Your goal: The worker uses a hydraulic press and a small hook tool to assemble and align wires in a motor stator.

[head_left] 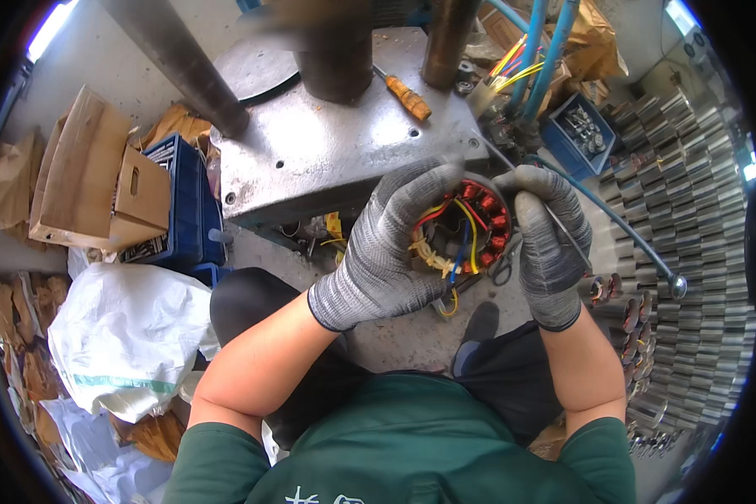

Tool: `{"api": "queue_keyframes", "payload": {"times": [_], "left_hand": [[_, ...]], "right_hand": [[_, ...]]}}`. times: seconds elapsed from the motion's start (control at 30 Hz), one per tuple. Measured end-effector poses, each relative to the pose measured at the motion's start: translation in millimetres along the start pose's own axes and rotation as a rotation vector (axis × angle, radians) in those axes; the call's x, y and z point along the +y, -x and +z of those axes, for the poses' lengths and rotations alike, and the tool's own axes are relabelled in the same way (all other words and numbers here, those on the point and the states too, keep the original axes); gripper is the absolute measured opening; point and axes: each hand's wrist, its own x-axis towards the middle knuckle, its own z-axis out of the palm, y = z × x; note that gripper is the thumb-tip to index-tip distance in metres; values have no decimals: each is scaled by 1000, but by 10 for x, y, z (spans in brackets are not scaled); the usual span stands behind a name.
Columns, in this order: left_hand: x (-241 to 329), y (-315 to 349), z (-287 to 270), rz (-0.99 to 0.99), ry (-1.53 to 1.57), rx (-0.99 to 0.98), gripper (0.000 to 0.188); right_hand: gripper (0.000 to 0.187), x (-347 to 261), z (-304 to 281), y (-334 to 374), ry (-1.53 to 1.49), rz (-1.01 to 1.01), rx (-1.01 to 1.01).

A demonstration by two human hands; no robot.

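Note:
My left hand (386,239), in a grey knit glove, is wrapped round the left side of a motor stator (497,223). The stator is a ring with red copper windings inside; loose yellow, blue and red wires cross its opening, and pale lacing shows at its lower left. My right hand (550,248), gloved the same way, is closed on a thin metal rod (501,156) that slants across the fingers. Its fingertips are close to the stator's right rim; whether they touch it I cannot tell. Both hands are in front of the press table's near edge.
Ahead stands a metal press table (336,155) with thick columns and a wooden-handled tool (407,97). Stacked metal cylinders (689,218) fill the right side. A blue bin (578,134) holds metal parts. Left are a blue crate (191,202), cardboard box (101,176) and white sack (130,328).

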Motion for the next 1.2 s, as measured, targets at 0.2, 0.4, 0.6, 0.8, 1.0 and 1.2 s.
{"api": "queue_keyframes", "payload": {"times": [0.2,0.4,0.6,0.8,1.0,1.2], "left_hand": [[87,-82,-57,71,-100,10,94],[125,-91,-123,57,-209,8,91],[116,-82,-133,-15,-211,-19,87],[88,-65,-129,-3,-292,-38,92],[89,-46,-107,13,-339,-70,93],[134,-78,-105,12,-323,-88,94]], "right_hand": [[23,-21,-12,-8,2,33,-43],[25,-163,-68,-70,67,-75,52],[35,-355,-254,-60,-43,-97,86],[35,-391,-228,-15,146,-102,56],[18,-312,-193,32,164,-148,0],[17,-299,-207,6,262,-214,-63]]}}
